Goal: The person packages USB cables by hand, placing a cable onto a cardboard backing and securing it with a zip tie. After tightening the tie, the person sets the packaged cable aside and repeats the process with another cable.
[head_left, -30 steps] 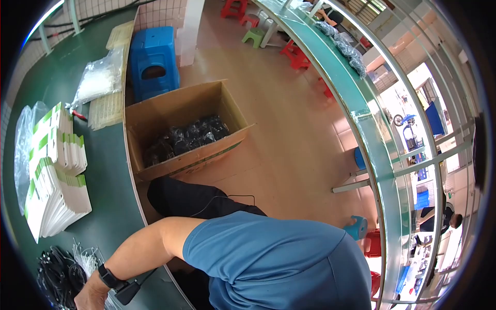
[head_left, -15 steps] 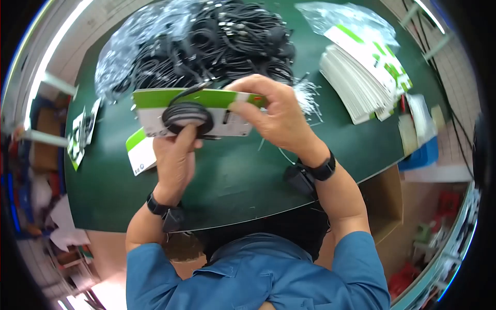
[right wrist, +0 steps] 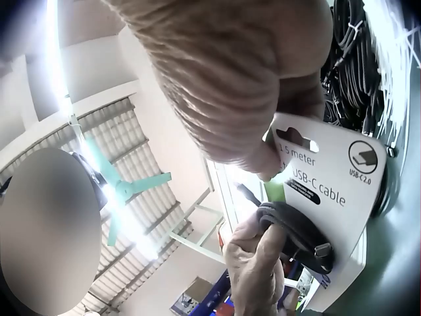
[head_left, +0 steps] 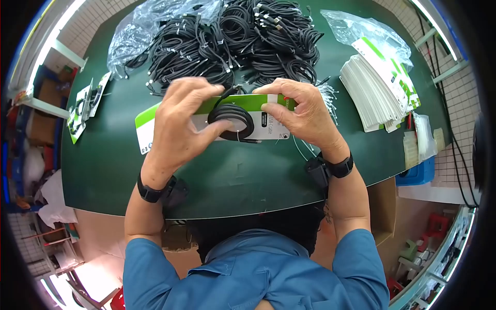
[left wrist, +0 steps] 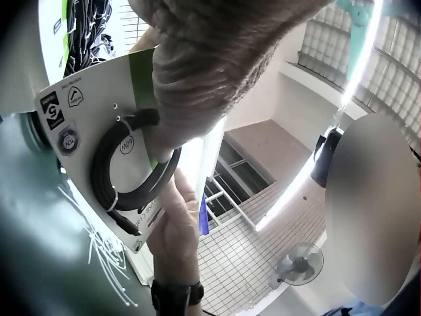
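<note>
A coiled black USB-C cable (head_left: pixel 231 121) lies against a white and green printed card (head_left: pixel 271 124), held up over the green table. My left hand (head_left: pixel 178 121) grips the coil, its thumb on the ring and its fingers at the card's top edge by a cable end. With thumb and fingers, my right hand (head_left: pixel 305 111) pinches the card's right end. In the left wrist view, white ties (left wrist: pixel 116 191) bind the coil. Another green-topped card (head_left: pixel 146 135) shows to the left, partly hidden by my left hand.
A big heap of black cables (head_left: pixel 237 44) covers the table's (head_left: pixel 237 181) far middle, near a clear plastic bag (head_left: pixel 135 41). To the right stand a stack of cards (head_left: pixel 369 93) and white ties (head_left: pixel 326 98). Packaged cables (head_left: pixel 85 108) lie at the left.
The head view has turned from the floor and carton back to the table. Since half a second ago, my left fingers have moved up to the card's top edge; card and coil have shifted right.
</note>
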{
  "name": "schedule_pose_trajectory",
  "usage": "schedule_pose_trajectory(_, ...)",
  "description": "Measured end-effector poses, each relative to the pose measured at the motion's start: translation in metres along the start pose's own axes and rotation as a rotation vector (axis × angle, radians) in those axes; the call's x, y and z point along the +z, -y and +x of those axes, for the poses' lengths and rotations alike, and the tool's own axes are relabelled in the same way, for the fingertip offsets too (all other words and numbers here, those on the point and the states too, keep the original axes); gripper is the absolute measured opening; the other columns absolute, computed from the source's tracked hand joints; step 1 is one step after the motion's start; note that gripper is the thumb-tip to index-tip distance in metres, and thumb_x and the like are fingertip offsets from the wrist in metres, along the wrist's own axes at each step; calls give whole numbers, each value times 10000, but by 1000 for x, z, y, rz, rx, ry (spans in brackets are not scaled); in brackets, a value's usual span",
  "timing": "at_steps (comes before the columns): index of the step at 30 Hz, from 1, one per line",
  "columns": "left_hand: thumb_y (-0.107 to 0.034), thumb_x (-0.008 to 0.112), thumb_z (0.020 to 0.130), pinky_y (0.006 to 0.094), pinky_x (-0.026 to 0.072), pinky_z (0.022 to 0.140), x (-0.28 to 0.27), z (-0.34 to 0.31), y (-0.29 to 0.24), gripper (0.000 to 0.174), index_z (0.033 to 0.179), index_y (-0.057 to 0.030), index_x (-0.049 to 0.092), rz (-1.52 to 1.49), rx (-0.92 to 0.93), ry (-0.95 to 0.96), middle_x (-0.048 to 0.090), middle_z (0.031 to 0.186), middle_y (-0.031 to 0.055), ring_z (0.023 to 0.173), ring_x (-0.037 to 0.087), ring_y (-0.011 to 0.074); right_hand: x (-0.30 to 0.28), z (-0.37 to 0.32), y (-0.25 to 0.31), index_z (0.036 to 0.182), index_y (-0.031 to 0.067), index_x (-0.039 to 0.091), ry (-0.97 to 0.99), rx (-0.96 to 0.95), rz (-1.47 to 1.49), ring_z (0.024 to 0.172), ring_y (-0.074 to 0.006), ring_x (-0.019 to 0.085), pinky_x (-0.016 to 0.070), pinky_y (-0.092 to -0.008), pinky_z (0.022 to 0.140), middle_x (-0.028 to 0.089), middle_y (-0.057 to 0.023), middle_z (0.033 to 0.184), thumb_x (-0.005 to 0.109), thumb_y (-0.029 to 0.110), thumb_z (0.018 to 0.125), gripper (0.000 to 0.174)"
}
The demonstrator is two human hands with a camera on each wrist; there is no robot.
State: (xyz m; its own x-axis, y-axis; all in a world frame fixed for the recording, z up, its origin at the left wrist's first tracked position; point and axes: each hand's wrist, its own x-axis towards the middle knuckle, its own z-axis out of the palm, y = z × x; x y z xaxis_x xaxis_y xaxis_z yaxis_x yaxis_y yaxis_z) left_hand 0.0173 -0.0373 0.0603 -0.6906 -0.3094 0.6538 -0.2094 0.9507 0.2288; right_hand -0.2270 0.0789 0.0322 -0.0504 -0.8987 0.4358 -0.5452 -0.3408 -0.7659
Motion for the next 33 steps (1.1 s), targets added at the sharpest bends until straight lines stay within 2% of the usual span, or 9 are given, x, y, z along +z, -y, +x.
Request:
schedule_pose_trajectory(3, -107, 860, 749, 381, 535, 713, 14, -15, 1, 529, 1257, -76, 715, -137, -139, 162, 672, 977, 81, 809, 647, 283, 1, 0, 2, 1137, 42, 774, 94, -8, 0, 781, -141, 661, 508, -278, 652, 744, -54, 939, 791, 50, 852, 286)
schedule_pose_trajectory(4, -107, 860, 749, 381, 535, 713, 17, -16, -1, 529, 1257, -76, 715, -139, -144, 163, 672, 977, 81, 809, 647, 283, 3, 0, 4, 1137, 42, 774, 98, -5, 2, 781, -141, 661, 508, -278, 652, 744, -54, 939, 791, 50, 852, 286)
schedule_pose_trajectory(7, -91, 845, 741, 394, 510, 678, 27, -19, -8, 531, 1257, -93, 720, 17, -34, 109, 633, 875, 56, 772, 635, 268, 12, 2, 13, 1109, 54, 777, -104, -159, 17, 818, -172, 665, 515, -293, 649, 737, -64, 932, 851, 89, 804, 316)
schedule_pose_trajectory(8, -91, 845, 741, 394, 510, 678, 29, -19, -11, 531, 1257, -93, 720, 16, -36, 115, 633, 875, 56, 772, 635, 268, 12, 2, 13, 1109, 54, 777, -105, -154, 22, 818, -172, 665, 515, -293, 649, 737, -64, 932, 851, 89, 804, 316)
schedule_pose_trajectory(11, -84, 837, 715, 401, 510, 664, 37, -22, -15, 539, 1242, -96, 726, 47, 13, 70, 625, 865, 49, 772, 638, 258, 15, 1, 8, 1070, 58, 775, -56, -392, -190, 819, -214, 668, 525, -313, 654, 722, -71, 934, 885, 102, 765, 327)
schedule_pose_trajectory(16, -71, 824, 705, 396, 514, 665, 43, -26, -14, 526, 1221, -96, 729, 78, 48, 60, 643, 874, 41, 778, 647, 252, 18, -1, 2, 986, 46, 752, -27, -377, -249, 805, -239, 656, 529, -325, 657, 699, -76, 923, 879, 74, 762, 259)
schedule_pose_trajectory(19, -48, 831, 706, 384, 524, 681, 45, -25, -11, 448, 1141, -82, 727, 20, 58, -27, 667, 886, 49, 786, 661, 260, 18, -2, 6, 898, 29, 701, -55, -342, -319, 789, -242, 646, 529, -340, 657, 668, -77, 902, 850, 23, 776, 193)
schedule_pose_trajectory(23, -23, 841, 699, 377, 533, 691, 47, -28, -8, 383, 1058, -68, 714, -56, -5, -37, 690, 906, 68, 789, 672, 267, 17, -1, 3, 853, 19, 652, -43, -306, -343, 788, -245, 645, 529, -340, 656, 649, -76, 882, 843, 11, 776, 205)
schedule_pose_trajectory(33, -17, 860, 708, 363, 566, 701, 44, -27, -8, 320, 984, -34, 699, -213, -91, 67, 706, 935, 86, 823, 696, 269, 16, -4, -2, 847, 13, 640, 11, -240, -311, 765, -247, 649, 536, -344, 662, 637, -76, 864, 835, -4, 770, 210)
